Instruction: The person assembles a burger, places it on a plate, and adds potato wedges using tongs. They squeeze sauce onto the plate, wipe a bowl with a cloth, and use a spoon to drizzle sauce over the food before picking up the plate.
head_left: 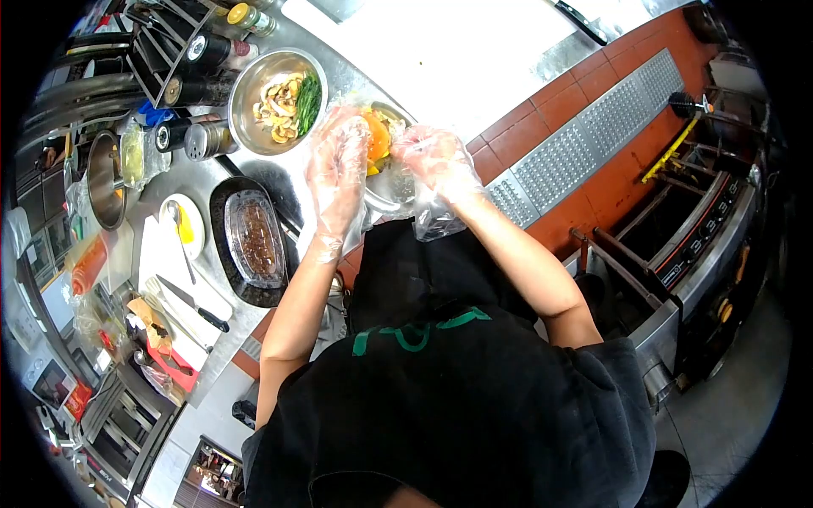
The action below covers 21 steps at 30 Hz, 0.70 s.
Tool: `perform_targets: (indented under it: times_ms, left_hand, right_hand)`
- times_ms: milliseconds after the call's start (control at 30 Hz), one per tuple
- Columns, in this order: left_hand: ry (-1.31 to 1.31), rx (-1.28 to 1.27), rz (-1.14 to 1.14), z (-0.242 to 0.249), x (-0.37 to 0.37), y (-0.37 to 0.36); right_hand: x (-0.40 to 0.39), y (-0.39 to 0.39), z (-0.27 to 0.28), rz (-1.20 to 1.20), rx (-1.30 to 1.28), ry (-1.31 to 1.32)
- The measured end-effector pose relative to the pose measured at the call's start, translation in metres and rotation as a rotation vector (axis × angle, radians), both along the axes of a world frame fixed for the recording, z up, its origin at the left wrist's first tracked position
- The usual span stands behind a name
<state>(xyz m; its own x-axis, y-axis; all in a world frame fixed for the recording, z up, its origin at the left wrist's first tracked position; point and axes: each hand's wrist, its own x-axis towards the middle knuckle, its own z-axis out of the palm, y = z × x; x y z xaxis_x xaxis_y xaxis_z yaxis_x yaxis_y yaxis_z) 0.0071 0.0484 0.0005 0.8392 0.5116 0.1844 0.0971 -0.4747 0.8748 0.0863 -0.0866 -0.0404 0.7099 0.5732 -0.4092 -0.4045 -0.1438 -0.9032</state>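
Observation:
Clear plastic gloves cover both hands. My left hand point(337, 161) has its fingers closed at a flat orange piece of food point(376, 140), whose kind I cannot make out. My right hand point(434, 157) is just to the right, fingers bent together over the rim of a metal bowl point(391, 188). Whatever lies between those fingertips is hidden. Yellow bits show below the orange piece, inside this bowl. Beside my left hand stands a larger steel bowl point(241, 110) with sliced mushrooms point(278, 108) and green stalks point(309, 103).
A black pan point(218, 254) with a clear container of brown food point(254, 235) sits left. Nearby are a saucer with a spoon point(193, 227), a knife point(190, 300) and seasoning jars point(203, 140). A white board point(457, 59) lies ahead, another knife point(583, 24) at its edge.

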Motion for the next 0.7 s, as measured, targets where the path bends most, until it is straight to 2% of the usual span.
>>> perform_targets:
  times_ms: [33, 67, 233, 367, 433, 500, 567, 633, 700]
  left_hand:
    - [0.013, 0.023, -0.001, 0.002, 0.000, 0.000]
    - [0.014, 0.022, 0.000, 0.006, 0.000, 0.000]
    - [0.093, 0.149, -0.019, 0.023, -0.006, 0.007]
    - [0.038, 0.003, -0.018, 0.027, -0.028, 0.011]
    - [0.043, 0.045, -0.029, 0.027, -0.039, 0.012]
    - [0.038, 0.185, -0.014, 0.021, -0.048, 0.010]
    - [0.079, 0.206, -0.004, 0.014, -0.055, 0.009]
    - [0.177, 0.547, -0.154, 0.011, -0.055, 0.013]
    - [0.201, 0.564, -0.161, 0.008, -0.051, 0.014]
  right_hand:
    - [0.001, -0.002, 0.005, 0.025, -0.032, -0.120]
    - [0.002, -0.003, 0.007, 0.025, -0.032, -0.119]
    - [0.004, -0.007, 0.016, 0.090, -0.052, 0.023]
    - [0.000, -0.009, 0.009, 0.043, -0.017, 0.055]
    - [-0.003, -0.011, 0.003, -0.034, 0.112, 0.116]
    - [-0.002, -0.012, 0.002, -0.007, 0.079, 0.088]
    - [-0.002, -0.013, 0.002, 0.022, 0.047, 0.059]
    - [-0.003, -0.013, 0.002, 0.033, -0.062, 0.018]
    - [-0.004, -0.012, 0.000, 0.043, -0.066, 0.006]
